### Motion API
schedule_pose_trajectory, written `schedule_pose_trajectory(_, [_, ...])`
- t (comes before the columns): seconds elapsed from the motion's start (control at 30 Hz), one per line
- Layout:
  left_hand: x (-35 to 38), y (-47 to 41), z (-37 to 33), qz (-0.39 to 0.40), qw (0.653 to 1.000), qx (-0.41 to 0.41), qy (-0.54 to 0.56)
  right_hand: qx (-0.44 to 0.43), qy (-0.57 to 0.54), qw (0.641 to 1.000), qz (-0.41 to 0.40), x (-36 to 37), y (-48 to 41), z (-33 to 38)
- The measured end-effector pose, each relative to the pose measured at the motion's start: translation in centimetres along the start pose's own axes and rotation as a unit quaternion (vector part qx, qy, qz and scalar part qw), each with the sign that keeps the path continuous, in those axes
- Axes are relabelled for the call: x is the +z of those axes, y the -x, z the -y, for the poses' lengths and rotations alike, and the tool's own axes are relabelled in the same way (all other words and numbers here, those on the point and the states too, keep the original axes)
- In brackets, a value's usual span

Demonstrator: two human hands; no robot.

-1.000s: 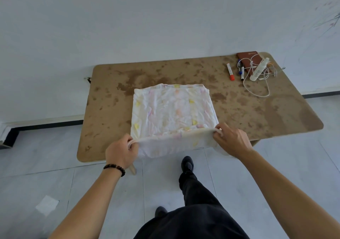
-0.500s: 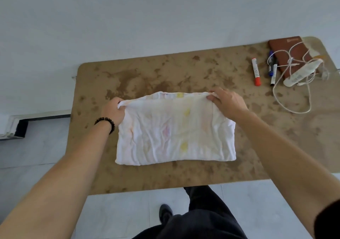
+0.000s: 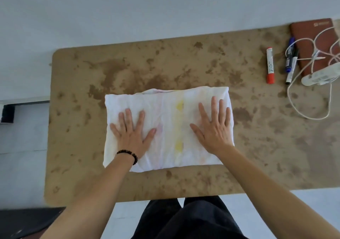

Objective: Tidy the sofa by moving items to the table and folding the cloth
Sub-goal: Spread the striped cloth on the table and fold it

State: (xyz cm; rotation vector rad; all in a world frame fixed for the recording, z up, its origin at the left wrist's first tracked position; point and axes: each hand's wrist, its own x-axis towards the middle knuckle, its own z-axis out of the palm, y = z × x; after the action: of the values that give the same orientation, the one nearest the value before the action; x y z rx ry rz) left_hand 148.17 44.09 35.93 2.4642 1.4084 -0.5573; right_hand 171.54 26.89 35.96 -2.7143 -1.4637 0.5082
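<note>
Stained brown tabletop: folded white pastel-blotched cloth; left hand, right hand flat, fingers spread, smoothing. Next, probably another fold.

The notebook and white charger, perhaps, run off the right edge.

Soft, even daylight fills the scene, with no glare and only faint shadows. The mottled brown rectangular table is evenly lit; a thin shadow hugs the near edge of the folded white cloth with pale yellow marks at its middle. Wide-angle distortion bows the table's edges. Detail is slightly soft everywhere, more so towards the corners.
</note>
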Motion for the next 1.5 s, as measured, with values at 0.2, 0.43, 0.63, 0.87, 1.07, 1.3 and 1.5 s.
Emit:
schedule_pose_trajectory(0.2, [0.5, -1.8, 0.1, 0.057, 0.998, -0.01, -0.002, 0.082, -0.031, 0.991, 0.1, 1.6, -0.6, -1.2])
schedule_pose_trajectory(0.43, [-1.1, 1.8, -1.8, -0.003, 0.982, 0.189, 0.005, 0.243, -0.25, 0.937, 0.01, -2.7, 1.3, -1.3])
schedule_pose_trajectory(0.63, [1.8, 2.3, -4.9, 0.08, 0.958, 0.259, -0.09, 0.372, -0.385, 0.841, 0.078, -2.8, 4.0, -3.2])
schedule_pose_trajectory(0.87, [1.3, 2.2, -5.2, 0.084, 0.959, 0.259, -0.078, 0.331, -0.545, 0.737, 0.222, -4.2, 5.2, -3.5])
schedule_pose_trajectory(1.07, [-0.3, 4.2, -0.2, -0.04, 0.978, 0.134, 0.153, 0.257, -0.53, 0.801, 0.108, -8.7, 5.6, 1.0])
schedule_pose_trajectory(1.3, [-0.7, 7.1, 8.9, -0.035, 0.852, -0.207, 0.48, 0.084, -0.481, 0.862, 0.137, -11.2, 2.5, 12.3])
schedule_pose_trajectory(1.5, [-1.5, 7.4, 12.6, 0.05, 0.679, -0.267, 0.682, -0.022, -0.359, 0.884, 0.3, -4.5, -0.7, 25.1])
